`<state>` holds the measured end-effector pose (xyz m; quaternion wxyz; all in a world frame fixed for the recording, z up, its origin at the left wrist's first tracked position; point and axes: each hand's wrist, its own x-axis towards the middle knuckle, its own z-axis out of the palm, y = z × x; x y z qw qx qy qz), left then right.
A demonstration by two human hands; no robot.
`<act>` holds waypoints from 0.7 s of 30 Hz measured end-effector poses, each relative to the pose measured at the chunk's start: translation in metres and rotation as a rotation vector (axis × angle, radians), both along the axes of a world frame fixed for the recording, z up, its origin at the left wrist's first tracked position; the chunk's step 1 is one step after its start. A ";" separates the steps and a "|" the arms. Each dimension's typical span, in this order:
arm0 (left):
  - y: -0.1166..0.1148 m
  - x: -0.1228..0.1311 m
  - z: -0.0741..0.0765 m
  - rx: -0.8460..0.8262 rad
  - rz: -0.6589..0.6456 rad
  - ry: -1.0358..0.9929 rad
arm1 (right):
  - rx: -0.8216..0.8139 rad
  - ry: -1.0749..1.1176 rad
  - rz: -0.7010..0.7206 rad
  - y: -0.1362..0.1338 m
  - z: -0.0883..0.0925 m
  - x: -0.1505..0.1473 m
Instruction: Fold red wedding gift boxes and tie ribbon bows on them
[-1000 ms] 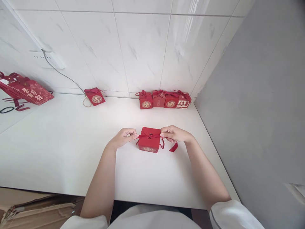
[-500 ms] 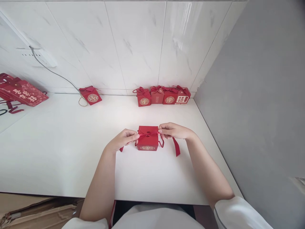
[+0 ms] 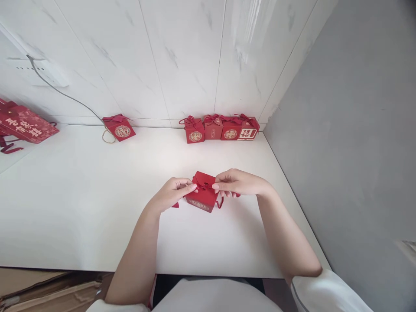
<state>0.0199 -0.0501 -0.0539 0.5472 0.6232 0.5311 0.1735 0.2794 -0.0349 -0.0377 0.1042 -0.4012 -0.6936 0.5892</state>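
A small red box (image 3: pixel 202 200) with a gold round emblem on its front sits turned at an angle on the white table (image 3: pixel 195 242). Red ribbon (image 3: pixel 204 186) crosses its top, knotted near the middle. At the box's left, my left hand (image 3: pixel 173 192) pinches the ribbon between thumb and fingers. My right hand (image 3: pixel 235 183) pinches it at the right, close to the knot. A ribbon end shows under each hand, and a twisted red cord handle (image 3: pixel 220 203) sticks out at the box's right side.
Several tied red boxes (image 3: pixel 212 129) stand in a row against the tiled wall. Another red box (image 3: pixel 120 128) is at the back left beside a grey cable (image 3: pixel 69 96). Red gift bags (image 3: pixel 29 125) lie far left. A grey panel (image 3: pixel 351 130) borders the right.
Both hands have come closer together over the knot. The box has turned clockwise, its front right corner now nearer me. The right ribbon tail is mostly hidden behind my right hand.
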 end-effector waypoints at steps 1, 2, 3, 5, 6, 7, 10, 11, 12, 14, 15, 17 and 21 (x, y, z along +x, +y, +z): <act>0.000 0.000 0.000 -0.018 -0.004 0.002 | -0.023 -0.015 0.003 0.000 -0.001 -0.001; 0.000 0.000 -0.001 -0.029 -0.014 0.002 | -0.038 -0.024 0.004 0.001 -0.002 -0.002; 0.000 -0.002 -0.001 -0.033 -0.028 0.002 | -0.044 -0.025 0.003 0.002 -0.003 -0.003; 0.001 -0.005 -0.002 -0.021 -0.057 -0.011 | -0.020 -0.010 0.000 0.004 -0.006 -0.005; 0.002 -0.007 -0.002 -0.008 -0.063 -0.026 | 0.007 0.011 0.002 0.005 -0.007 -0.005; 0.002 -0.008 -0.002 0.002 -0.063 -0.047 | 0.043 0.042 0.001 0.006 -0.008 -0.006; 0.003 -0.010 -0.001 0.015 -0.039 -0.121 | 0.160 0.118 -0.051 0.009 -0.010 -0.005; 0.003 -0.010 -0.001 0.015 -0.025 -0.134 | 0.183 0.130 -0.081 0.010 -0.012 -0.004; 0.003 -0.010 0.000 0.018 -0.010 -0.139 | 0.193 0.136 -0.111 0.011 -0.013 -0.003; 0.002 -0.010 0.001 0.037 0.014 -0.134 | 0.191 0.152 -0.162 0.014 -0.015 -0.001; 0.002 -0.011 0.002 0.053 0.020 -0.126 | 0.182 0.170 -0.182 0.015 -0.015 0.000; 0.002 -0.011 0.003 0.096 0.013 -0.106 | 0.144 0.224 -0.201 0.016 -0.016 0.002; 0.004 -0.015 0.001 0.189 -0.021 -0.067 | 0.065 0.307 -0.173 0.021 -0.020 0.003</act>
